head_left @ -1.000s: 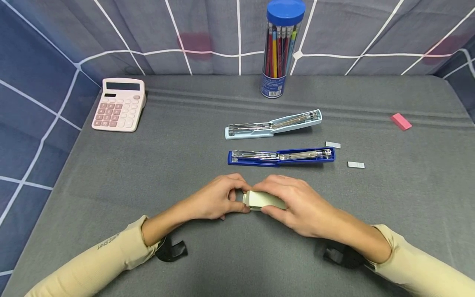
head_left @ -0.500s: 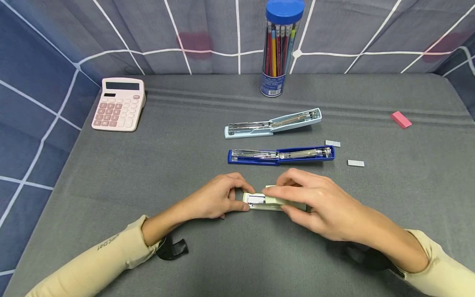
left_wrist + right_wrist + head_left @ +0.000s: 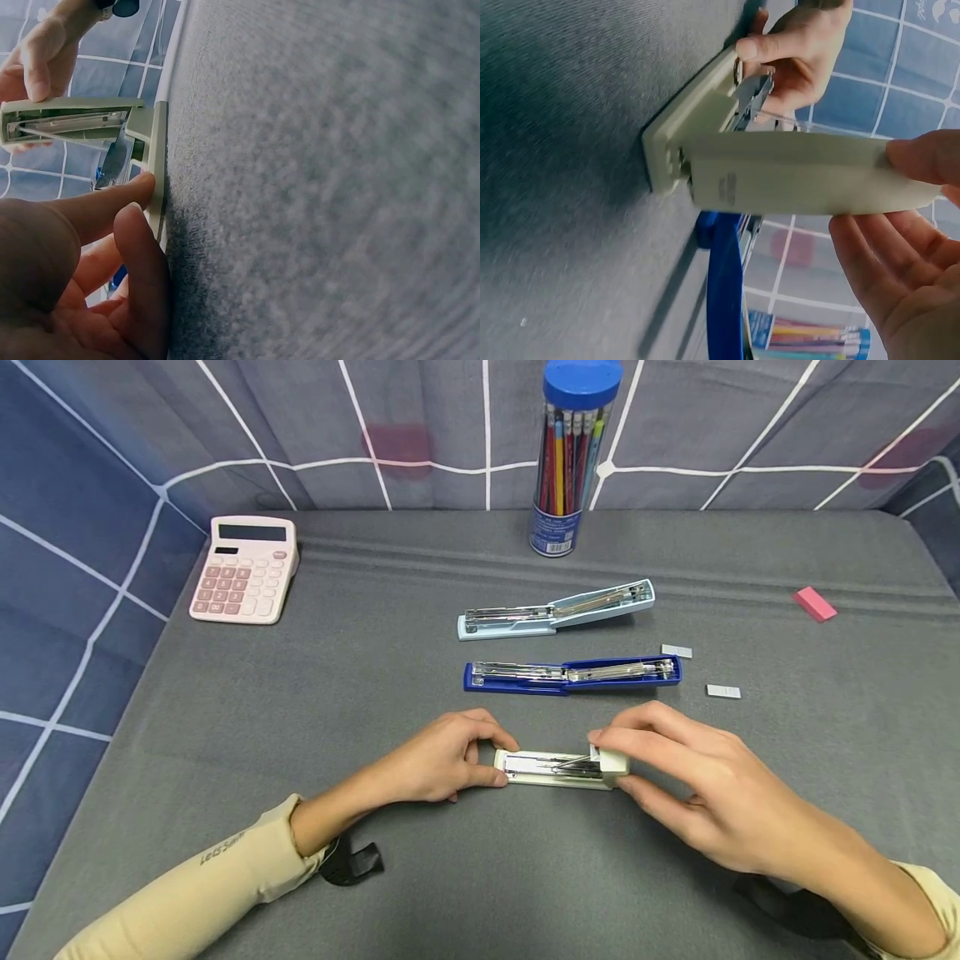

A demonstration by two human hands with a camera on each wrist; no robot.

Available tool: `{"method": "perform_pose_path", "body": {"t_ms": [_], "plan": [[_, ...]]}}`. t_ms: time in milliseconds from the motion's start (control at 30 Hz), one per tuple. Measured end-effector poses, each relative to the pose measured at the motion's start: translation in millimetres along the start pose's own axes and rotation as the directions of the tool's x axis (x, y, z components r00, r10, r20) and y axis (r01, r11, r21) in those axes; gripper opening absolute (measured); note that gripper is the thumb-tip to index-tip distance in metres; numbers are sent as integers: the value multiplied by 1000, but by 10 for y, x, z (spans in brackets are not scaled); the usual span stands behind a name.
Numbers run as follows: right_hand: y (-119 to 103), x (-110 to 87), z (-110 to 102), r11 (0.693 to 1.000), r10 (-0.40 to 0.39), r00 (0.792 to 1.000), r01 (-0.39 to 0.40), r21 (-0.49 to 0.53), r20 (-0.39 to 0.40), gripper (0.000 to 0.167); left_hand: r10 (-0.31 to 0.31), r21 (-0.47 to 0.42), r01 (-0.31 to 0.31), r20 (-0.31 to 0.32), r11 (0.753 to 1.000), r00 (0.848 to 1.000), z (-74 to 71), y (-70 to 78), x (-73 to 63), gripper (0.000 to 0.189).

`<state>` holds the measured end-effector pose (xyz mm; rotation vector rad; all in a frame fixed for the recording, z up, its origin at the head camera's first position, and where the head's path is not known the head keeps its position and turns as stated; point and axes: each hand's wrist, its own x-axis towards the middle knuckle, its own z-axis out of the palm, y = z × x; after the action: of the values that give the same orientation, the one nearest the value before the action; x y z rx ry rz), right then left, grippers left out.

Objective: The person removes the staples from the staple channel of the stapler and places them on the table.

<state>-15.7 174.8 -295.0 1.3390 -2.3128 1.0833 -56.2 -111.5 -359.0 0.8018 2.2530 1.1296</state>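
A pale green stapler [image 3: 551, 777] lies on the grey cloth with its top cover [image 3: 795, 172] swung up to about a right angle. My left hand [image 3: 450, 758] pinches the front end of its base between thumb and fingers. With thumb and fingertips, my right hand [image 3: 705, 785] grips the free end of the raised cover. The metal staple channel [image 3: 562, 766] inside is exposed, and a thin rod runs from it up to the cover. Behind it lie a dark blue stapler [image 3: 573, 677] and a light blue stapler [image 3: 555, 612], both opened out flat.
Two small staple strips, one [image 3: 677, 651] near the dark blue stapler and another [image 3: 723, 692] in front of it, lie at the right. Farther right is a pink eraser [image 3: 815, 604]. A calculator [image 3: 243, 570] sits back left; a pencil tub [image 3: 555, 531] stands by the curtain.
My right hand has moved right, lifting the stapler's cover from closed to upright and baring the channel. The left hand has stayed on the front end.
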Motion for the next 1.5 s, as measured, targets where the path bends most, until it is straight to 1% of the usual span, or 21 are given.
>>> {"method": "perform_pose_path", "body": {"t_ms": [67, 133, 233, 333, 433, 567, 700, 867, 1000, 1100, 1200, 1400, 1500], "plan": [[5, -40, -45, 1000, 1, 1000, -1, 16, -11, 32, -2, -9, 2, 3, 1000, 1000, 5, 3, 3, 26], [20, -91, -86, 1000, 1, 999, 0, 31, -41, 31, -5, -17, 5, 5, 1000, 1000, 8, 6, 5, 26], [46, -180, -146, 998, 29, 995, -24, 52, -94, 27, -16, -34, 16, 11, 999, 1000, 8, 11, 5, 26], [63, -289, -208, 994, 97, 988, -90, 61, -123, 30, -27, -41, 27, 17, 999, 999, 3, 15, 6, 26], [77, -408, -261, 985, 170, 977, -166, 38, -130, 34, -31, -38, 31, 21, 999, 999, -2, 15, 7, 27], [112, -553, -299, 976, 215, 966, -215, 10, -142, 40, -30, -27, 31, 21, 999, 999, -5, 14, 11, 27], [142, -663, -315, 967, 240, 961, -248, -50, -136, 43, -30, -23, 30, 20, 999, 999, -3, 15, 16, 27], [171, -756, -298, 957, 230, 966, -246, -151, -117, 43, -32, -25, 32, 18, 999, 999, 1, 18, 14, 27], [201, -815, -271, 943, 251, 964, -263, -204, -83, 44, -30, -27, 30, 16, 999, 999, 1, 17, 10, 27], [233, -857, -255, 936, 266, 962, -272, -225, -57, 45, -27, -28, 27, 16, 999, 1000, 5, 10, 11, 27], [255, -885, -248, 930, 271, 961, -276, -241, -52, 45, -27, -39, 28, 22, 999, 999, 7, 1, 14, 27], [259, -892, -241, 926, 273, 961, -277, -256, -51, 46, -40, -83, 42, 32, 996, 999, 3, -19, 18, 27], [253, -890, -254, 922, 286, 958, -283, -266, -28, 45, -41, -84, 44, 36, 996, 999, -2, -20, 22, 27]]}}
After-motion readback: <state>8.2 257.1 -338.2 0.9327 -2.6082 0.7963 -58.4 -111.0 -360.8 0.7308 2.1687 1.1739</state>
